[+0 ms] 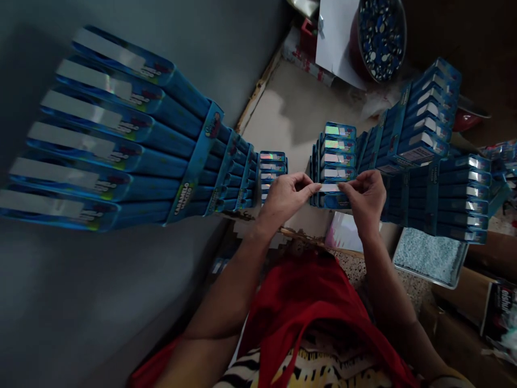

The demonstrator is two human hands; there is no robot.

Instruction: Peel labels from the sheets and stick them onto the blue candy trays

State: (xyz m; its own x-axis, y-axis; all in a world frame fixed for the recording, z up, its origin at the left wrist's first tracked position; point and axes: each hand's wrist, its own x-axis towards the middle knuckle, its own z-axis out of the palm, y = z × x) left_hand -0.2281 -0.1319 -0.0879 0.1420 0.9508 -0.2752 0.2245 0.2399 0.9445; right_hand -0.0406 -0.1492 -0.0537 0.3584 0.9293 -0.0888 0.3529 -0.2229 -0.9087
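Observation:
A short pale strip, which looks like a sticker, [330,187] is stretched between my two hands. My left hand [287,198] pinches its left end with thumb and forefinger. At the other end, my right hand [367,200] grips it in the same way. The strip lies over the near part of a small group of blue candy boxes [338,145], whose farther end faces carry shiny or white strips. The lowest box [335,201] shows just below the strip. Whether the strip touches a box, I cannot tell.
Tall stacks of blue boxes [92,118] stand at left, with further stacks [428,118] at right. A bowl of wrapped candies [382,40] is at the back. A tray of pale granules [430,256] and cardboard boxes [456,328] sit lower right. A wall [81,302] bounds the left.

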